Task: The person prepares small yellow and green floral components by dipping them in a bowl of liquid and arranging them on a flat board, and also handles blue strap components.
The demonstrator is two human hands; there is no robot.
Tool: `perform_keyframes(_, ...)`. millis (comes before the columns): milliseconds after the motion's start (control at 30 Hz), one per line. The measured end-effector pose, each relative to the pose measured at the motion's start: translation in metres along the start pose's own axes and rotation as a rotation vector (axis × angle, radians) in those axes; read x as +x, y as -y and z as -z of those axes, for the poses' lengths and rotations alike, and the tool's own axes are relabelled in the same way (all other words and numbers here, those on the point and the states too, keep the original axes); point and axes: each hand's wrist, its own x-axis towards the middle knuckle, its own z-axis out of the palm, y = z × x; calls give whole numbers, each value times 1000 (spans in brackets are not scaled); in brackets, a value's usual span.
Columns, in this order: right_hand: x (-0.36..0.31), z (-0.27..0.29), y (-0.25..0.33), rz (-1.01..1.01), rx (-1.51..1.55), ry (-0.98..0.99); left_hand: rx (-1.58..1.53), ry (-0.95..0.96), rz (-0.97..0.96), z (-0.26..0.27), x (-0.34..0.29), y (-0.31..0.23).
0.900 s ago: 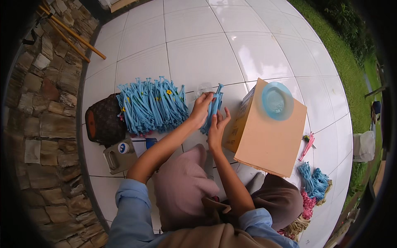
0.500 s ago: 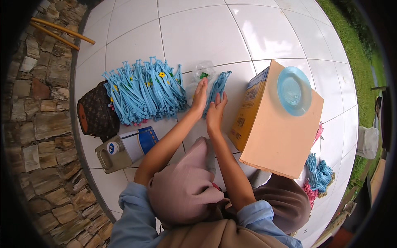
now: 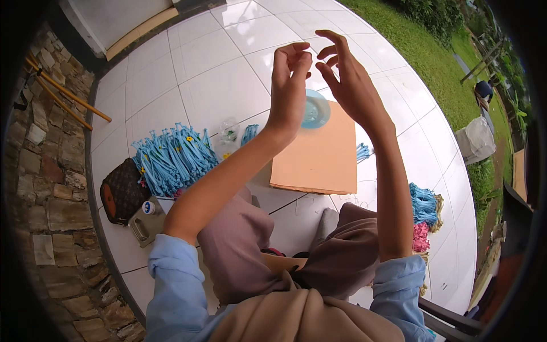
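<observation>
My left hand (image 3: pixel 290 85) is raised at the upper middle with its fingers loosely bent, and nothing shows in it. Close by on its right, my right hand (image 3: pixel 348 80) is up too, fingers curved and apart, holding nothing visible. The hands do not touch. Behind and below them stands a cardboard box (image 3: pixel 313 157) with a round translucent blue dish (image 3: pixel 316 111) on top, partly hidden by my left hand. Left of the box lies a small bundle of light blue stems (image 3: pixel 249 134), beside a clear plastic bag (image 3: pixel 229 130) with green bits.
A large pile of light blue stems (image 3: pixel 174 157) with yellow flowers lies left, beside a brown patterned bag (image 3: pixel 121 191) and a metal can (image 3: pixel 145 222). Blue bundles (image 3: pixel 423 203) and pink bundles (image 3: pixel 420 236) lie right. A stone wall (image 3: pixel 57 228) borders the tiles.
Both hands have left the small blue bundle by the box and risen up and to the right. The view has tilted up, and more blue stems show right of the box.
</observation>
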Motion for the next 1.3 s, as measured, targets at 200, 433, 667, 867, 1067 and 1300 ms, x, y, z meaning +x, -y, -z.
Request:
perform_keyframes(200, -136, 64, -145, -627, 39, -78, 145, 290, 579, -133, -87, 138)
perform_keyframes(433, -317, -49, -268, -750, 209, -52, 251, -128, 692, -158, -199, 307)
perform_keyframes(667, -335, -105, -299, -320, -239, 290, 903, -139, 406, -105, -212, 401)
perform_keyframes(867, -341, -120, -325, -193, -404, 392, 1013, -104, 472, -105, -205, 424)
perform_keyframes(1067, -360, -104, -311, -230, -442, 335, 988, -47, 572, -101, -214, 417)
perform_keyframes(1300, -352, -47, -271, -639, -63, -318, 474, -113, 397, -172, -206, 354)
